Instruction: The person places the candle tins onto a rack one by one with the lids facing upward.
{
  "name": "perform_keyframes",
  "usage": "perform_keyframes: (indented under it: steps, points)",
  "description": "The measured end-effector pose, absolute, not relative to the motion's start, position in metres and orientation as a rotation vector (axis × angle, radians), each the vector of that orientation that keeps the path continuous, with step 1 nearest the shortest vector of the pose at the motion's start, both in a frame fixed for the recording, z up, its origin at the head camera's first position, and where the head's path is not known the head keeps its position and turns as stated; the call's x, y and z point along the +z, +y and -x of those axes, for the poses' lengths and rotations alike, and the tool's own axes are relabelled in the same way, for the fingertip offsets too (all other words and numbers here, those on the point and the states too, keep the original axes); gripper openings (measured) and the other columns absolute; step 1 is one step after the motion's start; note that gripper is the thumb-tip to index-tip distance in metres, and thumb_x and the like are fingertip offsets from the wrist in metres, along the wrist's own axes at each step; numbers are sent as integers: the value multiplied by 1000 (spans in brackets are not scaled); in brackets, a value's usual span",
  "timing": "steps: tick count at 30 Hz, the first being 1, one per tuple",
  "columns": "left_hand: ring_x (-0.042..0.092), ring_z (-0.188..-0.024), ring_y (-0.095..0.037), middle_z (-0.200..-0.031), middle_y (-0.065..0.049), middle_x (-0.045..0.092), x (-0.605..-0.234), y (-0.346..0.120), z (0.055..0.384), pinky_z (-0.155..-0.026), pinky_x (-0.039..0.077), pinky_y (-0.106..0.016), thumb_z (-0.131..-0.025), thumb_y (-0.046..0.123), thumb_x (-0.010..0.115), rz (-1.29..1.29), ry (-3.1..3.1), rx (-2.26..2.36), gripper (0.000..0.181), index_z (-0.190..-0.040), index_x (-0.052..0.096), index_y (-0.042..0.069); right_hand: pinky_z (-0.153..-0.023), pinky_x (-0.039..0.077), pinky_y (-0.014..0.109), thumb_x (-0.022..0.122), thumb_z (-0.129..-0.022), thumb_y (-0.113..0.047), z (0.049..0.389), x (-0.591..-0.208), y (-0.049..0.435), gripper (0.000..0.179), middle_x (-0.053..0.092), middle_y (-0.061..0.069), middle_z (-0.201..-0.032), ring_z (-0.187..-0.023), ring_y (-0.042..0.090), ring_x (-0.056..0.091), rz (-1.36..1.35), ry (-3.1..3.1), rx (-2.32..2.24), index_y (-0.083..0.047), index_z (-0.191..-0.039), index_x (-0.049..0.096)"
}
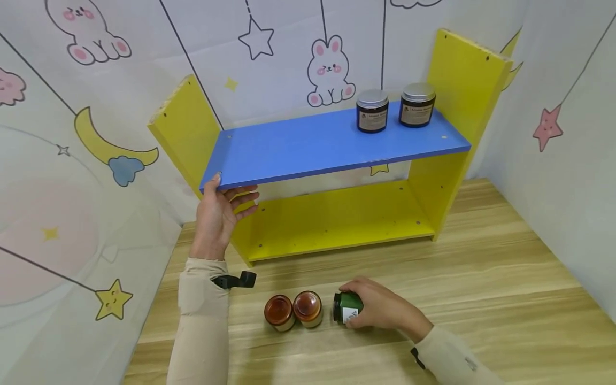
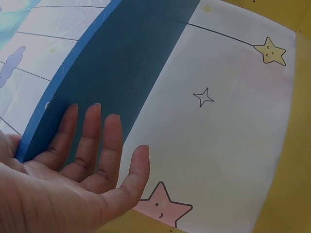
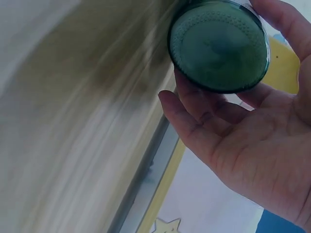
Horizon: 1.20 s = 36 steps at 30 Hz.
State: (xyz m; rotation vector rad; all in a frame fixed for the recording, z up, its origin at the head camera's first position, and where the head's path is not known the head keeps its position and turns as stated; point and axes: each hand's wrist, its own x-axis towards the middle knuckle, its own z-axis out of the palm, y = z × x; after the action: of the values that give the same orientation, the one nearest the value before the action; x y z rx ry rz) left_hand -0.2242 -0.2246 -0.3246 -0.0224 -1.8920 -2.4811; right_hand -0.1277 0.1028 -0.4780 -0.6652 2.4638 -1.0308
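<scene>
Sideways, a green jar (image 1: 348, 306) sits in the right hand's (image 1: 382, 307) grip, though whether it touches the wooden tabletop (image 1: 486, 299) is hard to tell. Two amber jars (image 1: 308, 309) stand just left. The left hand (image 1: 218, 214), fingers loosely extended beneath, lays its thumb on the blue shelf (image 1: 289, 152), which bears two silver-lidded jars (image 1: 372, 112).

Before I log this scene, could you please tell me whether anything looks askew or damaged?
The green jar is held sideways by the right hand, unlike the upright dark jars on the blue shelf. The yellow panels have rough top edges.
</scene>
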Motion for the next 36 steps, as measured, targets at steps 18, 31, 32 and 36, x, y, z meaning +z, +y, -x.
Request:
perform_keyframes:
  steps: [18,31,32,36]
  points:
    - [65,-110,-28,-123,-16,64,-324,-224,225,-105,43,-54,-108,51,30,24,-1902,-2468,63,-160,20,16,-79,47,36,86,-74,-31,129,-480,94,60,63,3,-131,-103,18,57,750,2564,-978,-16,-127,64]
    - [66,-108,-26,-119,-13,67,-325,-225,224,-104,44,-53,-109,51,30,27,-1910,-2464,62,-159,25,15,-88,49,40,86,-74,-30,128,-480,96,71,61,5,-137,-111,19,58,707,2532,-1074,-13,-138,59]
    - [66,-108,-26,-118,-12,67,-325,-225,224,-105,43,-53,-109,51,30,26,-1911,-2465,62,-159,24,15,-89,49,41,86,-74,-29,128,-480,97,71,61,5,-137,-112,19,58,705,2527,-1084,-14,-138,59]
    - [66,-108,-26,-115,-9,68,-325,-225,224,-106,42,-55,-109,51,30,22,-1916,-2460,63,-160,22,15,-90,49,42,87,-75,-27,128,-480,100,71,60,5,-138,-113,21,59,694,2507,-1127,-13,-138,59]
